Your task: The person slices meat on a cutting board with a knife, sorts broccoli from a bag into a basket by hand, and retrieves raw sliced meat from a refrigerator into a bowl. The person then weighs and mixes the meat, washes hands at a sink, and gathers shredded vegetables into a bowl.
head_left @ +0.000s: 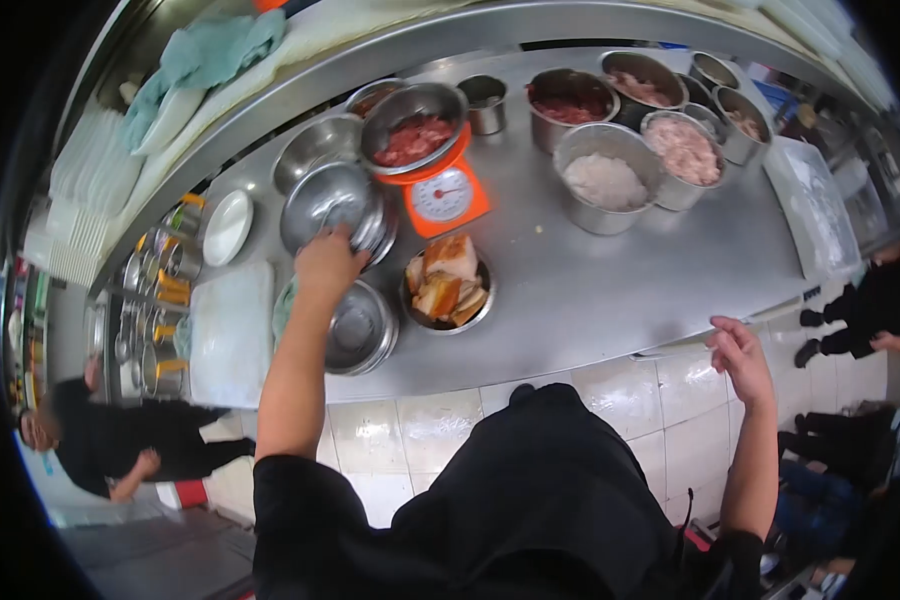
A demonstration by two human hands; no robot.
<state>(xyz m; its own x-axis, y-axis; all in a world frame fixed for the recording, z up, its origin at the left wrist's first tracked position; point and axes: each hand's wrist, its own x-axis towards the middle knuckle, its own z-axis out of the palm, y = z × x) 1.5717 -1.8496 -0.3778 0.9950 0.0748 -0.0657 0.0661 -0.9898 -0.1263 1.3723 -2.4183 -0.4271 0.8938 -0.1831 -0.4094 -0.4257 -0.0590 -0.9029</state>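
Head cam: wide view, dark at the corners. L fingertips (pixel 342 232) blurred over the near rim of the upper metal bowl (pixel 315 200); can't tell if they grip it or just touch. Bowls under it mostly hidden. Near bowl stack (pixel 355 328) partly behind L forearm. Scale (pixel 442 195) dial reading too small to make out; its top covered by bowl of red meat (pixel 412 138). Far-R pots overlap, contents partly hidden. People at R edge cut off.

L hand (pixel 330 263): arm reaching fwd, palm down, fingers bent over rim. R hand (pixel 742 362): raised just off table's (pixel 560 310) near edge, fingers loosely curled, nothing held. Hands well apart. Upper bowl sits L side of table, left of scale; bowl of browned meat (pixel 448 285) near side of scale, R of near stack.
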